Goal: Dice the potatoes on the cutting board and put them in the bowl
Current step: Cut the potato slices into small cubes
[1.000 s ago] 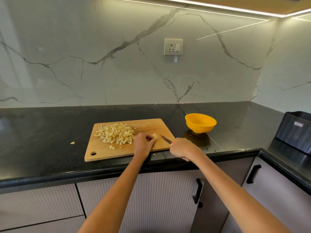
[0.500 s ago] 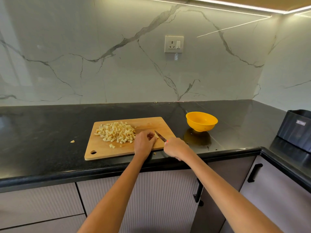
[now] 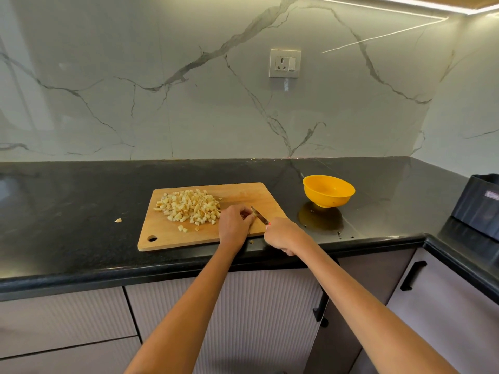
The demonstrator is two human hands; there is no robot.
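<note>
A wooden cutting board [image 3: 167, 236] lies on the black counter with a pile of diced potato [image 3: 190, 206] on its far left part. My left hand [image 3: 233, 225] rests on the board's near right part, its curled fingers pinching a small potato piece that is mostly hidden. My right hand [image 3: 283, 236] grips a small knife [image 3: 259, 215] whose blade points up-left and meets the fingertips of my left hand. An orange bowl [image 3: 328, 190] stands on the counter to the right of the board.
One potato scrap [image 3: 118, 220] lies on the counter left of the board, and crumbs lie at the counter's front edge near the bowl. A dark grey container [image 3: 480, 203] stands at the far right. A wall socket [image 3: 285, 63] is on the marble backsplash.
My right hand has moved left with the knife, bringing the blade from beside the potato piece up against my left fingers. The piece, visible a second ago, is now covered by my left hand.
</note>
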